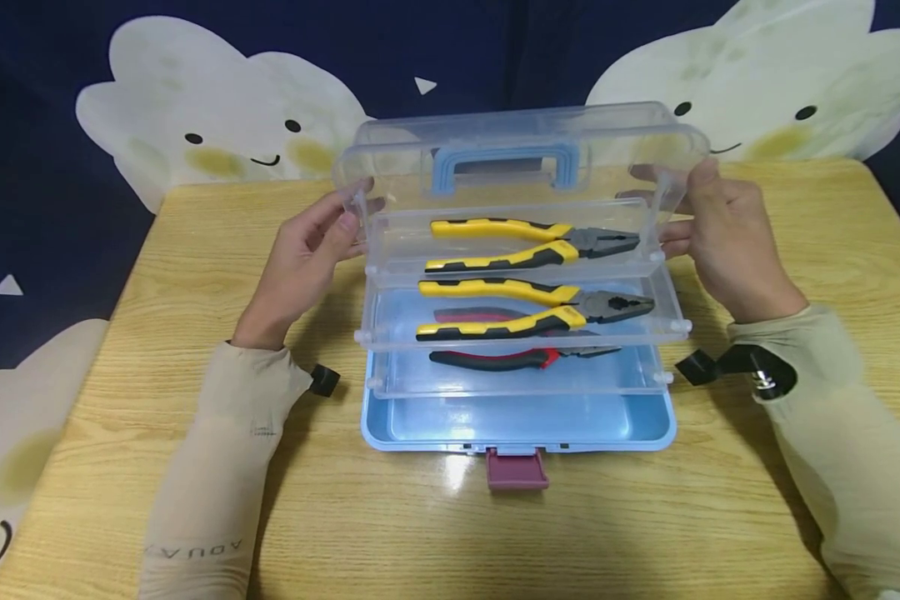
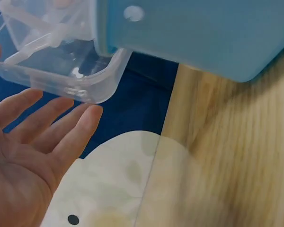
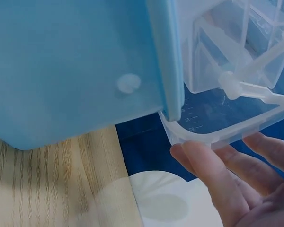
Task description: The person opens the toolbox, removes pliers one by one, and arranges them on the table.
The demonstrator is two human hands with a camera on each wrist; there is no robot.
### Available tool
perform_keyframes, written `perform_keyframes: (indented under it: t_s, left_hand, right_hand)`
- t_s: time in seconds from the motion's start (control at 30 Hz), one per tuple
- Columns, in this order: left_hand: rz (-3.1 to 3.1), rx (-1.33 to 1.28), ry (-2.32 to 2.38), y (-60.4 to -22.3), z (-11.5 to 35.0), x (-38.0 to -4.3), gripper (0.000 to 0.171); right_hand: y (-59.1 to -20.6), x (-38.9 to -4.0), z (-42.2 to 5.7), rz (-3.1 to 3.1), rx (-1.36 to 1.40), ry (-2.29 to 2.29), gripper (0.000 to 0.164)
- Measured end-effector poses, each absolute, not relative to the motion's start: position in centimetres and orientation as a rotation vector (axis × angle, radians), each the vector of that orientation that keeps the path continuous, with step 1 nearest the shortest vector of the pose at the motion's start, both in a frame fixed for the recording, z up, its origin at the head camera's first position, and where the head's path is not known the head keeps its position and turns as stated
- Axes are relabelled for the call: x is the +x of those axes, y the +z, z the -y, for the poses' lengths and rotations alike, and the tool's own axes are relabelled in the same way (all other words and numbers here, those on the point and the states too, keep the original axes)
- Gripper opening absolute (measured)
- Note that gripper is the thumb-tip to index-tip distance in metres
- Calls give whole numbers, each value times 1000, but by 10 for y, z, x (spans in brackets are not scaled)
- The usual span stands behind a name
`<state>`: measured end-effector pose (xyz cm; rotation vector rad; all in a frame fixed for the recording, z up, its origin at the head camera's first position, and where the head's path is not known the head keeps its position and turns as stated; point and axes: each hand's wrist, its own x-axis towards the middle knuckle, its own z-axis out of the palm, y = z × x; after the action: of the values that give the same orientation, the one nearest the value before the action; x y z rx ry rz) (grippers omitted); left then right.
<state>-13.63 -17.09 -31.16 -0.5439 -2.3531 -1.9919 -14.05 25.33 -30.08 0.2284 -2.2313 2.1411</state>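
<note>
A blue toolbox [image 1: 450, 429] stands with its clear lid [image 1: 397, 179] raised and its see-through trays fanned out. At the lid's left end, my left hand [image 1: 307, 254] has extended fingers, with fingertips [image 2: 87, 120] right at the rim. My right hand [image 1: 735, 233] is at the other end, its fingers [image 3: 208, 163] stretched along the lid's outer side. The upper tray bears yellow-and-black pliers [image 1: 495, 227]; a second yellow-and-black pair [image 1: 487, 289] lies in the tray below. Lower down are red-and-black pliers [image 1: 487, 361], partly hidden by the second pair.
A blue carrying handle [image 1: 502, 154] is fitted to the lid. A dark red latch [image 1: 517, 471] hangs at the box's front. The box stands on a wooden table [image 1: 390, 542], with a dark blue cloth with cloud figures [image 1: 232, 108] beyond the table's far edge.
</note>
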Motion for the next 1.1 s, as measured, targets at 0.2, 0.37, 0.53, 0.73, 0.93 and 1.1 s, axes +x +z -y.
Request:
perform_keyframes:
  t_s: [0.2,0.37,0.53,0.73,0.93,1.1]
  left_hand:
    - [2352,-574,-1986,-315,170,-137,50]
    - [2370,-580,-1999,-315,171,-139,59]
    - [2369,-580,-2027,-313,170,-138,60]
    - [2371,-570,-2044,-311,170,-138,62]
    - [2385,-553,-2031,-311,170,-138,59]
    - [2366,-557,-2086,-313,172,-137,55]
  right_hand:
    - [-299,-142,-258,2317,254,2126,63]
    - [-303,-146,-266,2291,390,2217,53]
    - [-317,-148,-274,2123,655,2306,45]
    - [-325,-149,-273,2055,654,2391,51]
    - [-330,-150,-270,2063,616,2413,56]
    - [-332,-150,-271,2052,666,2421,53]
